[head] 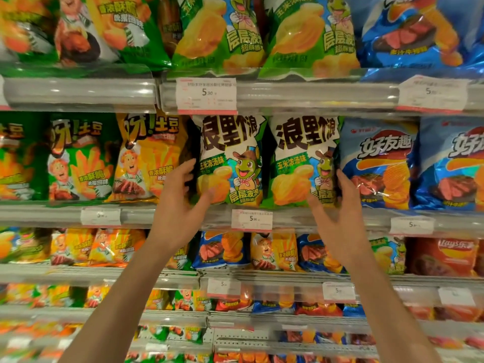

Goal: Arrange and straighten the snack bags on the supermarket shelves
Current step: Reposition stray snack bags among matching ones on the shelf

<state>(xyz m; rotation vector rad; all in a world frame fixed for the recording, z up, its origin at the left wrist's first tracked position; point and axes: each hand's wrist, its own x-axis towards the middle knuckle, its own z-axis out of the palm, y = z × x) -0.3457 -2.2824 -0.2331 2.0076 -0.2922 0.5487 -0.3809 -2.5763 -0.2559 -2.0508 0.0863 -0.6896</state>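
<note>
Bare hands [180, 205] [337, 205] flanking glossy, puffy snack bags [264, 161].

Outside the left hand [180, 203], the yellow bag [149, 158] crowds close, leaving a dark slit. Outside the right hand [337, 205], the blue bag [379, 163] presses tight. Above both, the shelf rail [314, 96] caps headroom; below lies the open aisle.
</note>
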